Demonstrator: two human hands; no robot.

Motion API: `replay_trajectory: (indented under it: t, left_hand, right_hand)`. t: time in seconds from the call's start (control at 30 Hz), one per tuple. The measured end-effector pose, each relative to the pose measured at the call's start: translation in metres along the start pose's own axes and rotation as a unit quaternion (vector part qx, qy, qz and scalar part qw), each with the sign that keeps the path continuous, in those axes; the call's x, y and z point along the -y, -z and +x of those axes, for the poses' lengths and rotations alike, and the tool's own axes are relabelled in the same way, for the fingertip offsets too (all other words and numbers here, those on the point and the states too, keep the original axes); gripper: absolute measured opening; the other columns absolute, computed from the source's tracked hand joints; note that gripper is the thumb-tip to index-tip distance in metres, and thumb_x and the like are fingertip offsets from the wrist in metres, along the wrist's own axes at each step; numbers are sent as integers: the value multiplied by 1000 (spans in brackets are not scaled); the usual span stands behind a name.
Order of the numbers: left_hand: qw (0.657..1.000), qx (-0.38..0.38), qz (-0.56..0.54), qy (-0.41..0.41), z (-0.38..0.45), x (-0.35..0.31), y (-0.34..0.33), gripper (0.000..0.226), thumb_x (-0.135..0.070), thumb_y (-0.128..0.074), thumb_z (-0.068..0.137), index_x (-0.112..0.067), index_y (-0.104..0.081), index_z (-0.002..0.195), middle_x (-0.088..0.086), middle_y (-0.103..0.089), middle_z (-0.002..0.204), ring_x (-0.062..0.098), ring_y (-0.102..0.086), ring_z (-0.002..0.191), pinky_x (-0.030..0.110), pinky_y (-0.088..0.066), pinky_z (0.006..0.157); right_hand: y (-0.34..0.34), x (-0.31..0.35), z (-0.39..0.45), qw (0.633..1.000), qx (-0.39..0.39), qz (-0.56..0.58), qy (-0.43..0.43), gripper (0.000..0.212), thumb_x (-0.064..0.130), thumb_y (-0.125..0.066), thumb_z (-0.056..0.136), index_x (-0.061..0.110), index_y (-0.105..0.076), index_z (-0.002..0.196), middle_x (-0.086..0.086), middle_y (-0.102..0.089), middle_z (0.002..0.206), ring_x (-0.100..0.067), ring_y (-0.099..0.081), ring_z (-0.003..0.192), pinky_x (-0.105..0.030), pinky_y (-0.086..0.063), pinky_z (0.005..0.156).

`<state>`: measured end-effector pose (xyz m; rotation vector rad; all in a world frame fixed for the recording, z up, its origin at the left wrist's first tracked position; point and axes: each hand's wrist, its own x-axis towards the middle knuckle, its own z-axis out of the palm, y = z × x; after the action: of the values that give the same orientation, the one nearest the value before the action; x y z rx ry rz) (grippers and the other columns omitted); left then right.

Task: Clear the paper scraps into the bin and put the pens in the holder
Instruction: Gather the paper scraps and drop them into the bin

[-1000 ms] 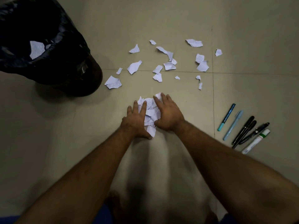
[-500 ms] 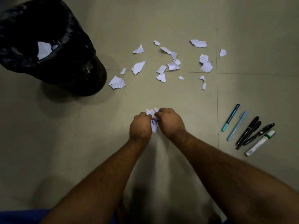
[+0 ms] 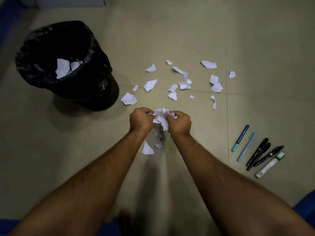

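Observation:
My left hand [image 3: 140,120] and my right hand [image 3: 180,123] together grip a bunch of white paper scraps [image 3: 161,117], lifted off the floor at the centre. Two scraps [image 3: 148,149] lie on the floor just below the hands. Several more scraps [image 3: 182,82] are scattered farther out, and one larger scrap [image 3: 129,99] lies beside the bin. The black-lined bin [image 3: 42,48] stands at the upper left with white scraps inside. Several pens [image 3: 257,150] lie in a row on the floor at the right. No pen holder is in view.
The floor is pale tile with joint lines crossing under the scraps. A white object's edge [image 3: 71,1] shows at the top left. Blue cloth shows at the bottom corners, and a bare foot [image 3: 125,218] is at the bottom centre.
Both hands went from pressing flat on the pile to curling round it and lifting it off the floor. A couple of scraps dropped below them. The camera rose and pulled back.

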<state>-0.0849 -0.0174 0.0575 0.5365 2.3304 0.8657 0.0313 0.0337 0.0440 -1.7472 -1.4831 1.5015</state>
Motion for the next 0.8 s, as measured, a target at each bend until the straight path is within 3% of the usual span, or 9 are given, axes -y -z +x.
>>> replay_trajectory:
  t: [0.07, 0.17, 0.3, 0.43, 0.5, 0.6, 0.7, 0.8]
  left_hand:
    - [999, -10, -20, -25, 11, -19, 12, 9, -7, -74, 76, -13, -77, 82, 9, -75, 85, 29, -72, 80, 42, -60, 78]
    - [993, -71, -29, -87, 13, -64, 48, 9, -11, -69, 77, -14, -77, 80, 7, -75, 80, 26, -72, 76, 38, -60, 72]
    - [975, -153, -7, -159, 18, -120, 117, 15, -14, -64, 80, -16, -77, 87, 6, -76, 84, 23, -70, 79, 28, -56, 70]
    - [957, -218, 0, -193, 37, -140, 189, 15, -15, -66, 82, -15, -77, 92, 5, -76, 90, 20, -70, 85, 27, -55, 77]
    - [948, -252, 6, -195, 49, -137, 222, 16, -15, -64, 82, -15, -76, 92, 6, -76, 91, 22, -70, 86, 27, -55, 78]
    - [944, -284, 8, -166, 71, -119, 255, 20, -13, -59, 81, -14, -75, 94, 9, -75, 95, 27, -69, 90, 31, -55, 80]
    - [955, -265, 16, -129, 90, -89, 266, 21, -14, -61, 84, -15, -73, 102, 5, -73, 102, 25, -66, 95, 26, -49, 82]
    - [967, -215, 42, -130, 103, -67, 265, 33, -21, -63, 88, -16, -62, 121, 4, -66, 116, 25, -61, 108, 31, -47, 92]
  right_hand:
    - [-3, 28, 3, 999, -17, 33, 16, 12, 25, -72, 84, 18, -73, 74, 0, -70, 74, -20, -64, 75, -25, -49, 69]
    - [-14, 83, 0, 993, -12, 106, 41, 21, 24, -74, 82, 24, -66, 63, 4, -69, 68, -22, -67, 70, -34, -56, 69]
    - [-38, 160, -13, 967, 29, 245, 61, 20, 14, -76, 83, 21, -66, 67, 4, -65, 59, -12, -58, 52, -21, -46, 48]
    - [-82, 225, -28, 956, 59, 261, 119, 16, 20, -79, 81, 18, -69, 70, 2, -65, 61, -13, -57, 55, -24, -47, 51]
    - [-110, 250, -37, 961, 49, 189, 194, 17, 27, -78, 81, 17, -71, 69, 3, -67, 62, -14, -60, 59, -28, -49, 59]
    - [-140, 275, -48, 962, 61, 62, 260, 18, 30, -71, 87, 13, -77, 84, -5, -75, 80, -19, -65, 72, -24, -43, 62]
    - [-165, 281, -45, 958, 92, -54, 267, 17, 28, -67, 87, 15, -77, 92, -5, -75, 90, -19, -64, 78, -21, -39, 65]
    - [-183, 283, -39, 934, 145, -166, 281, 21, 27, -66, 86, 17, -72, 104, -5, -74, 101, -25, -67, 95, -24, -47, 75]
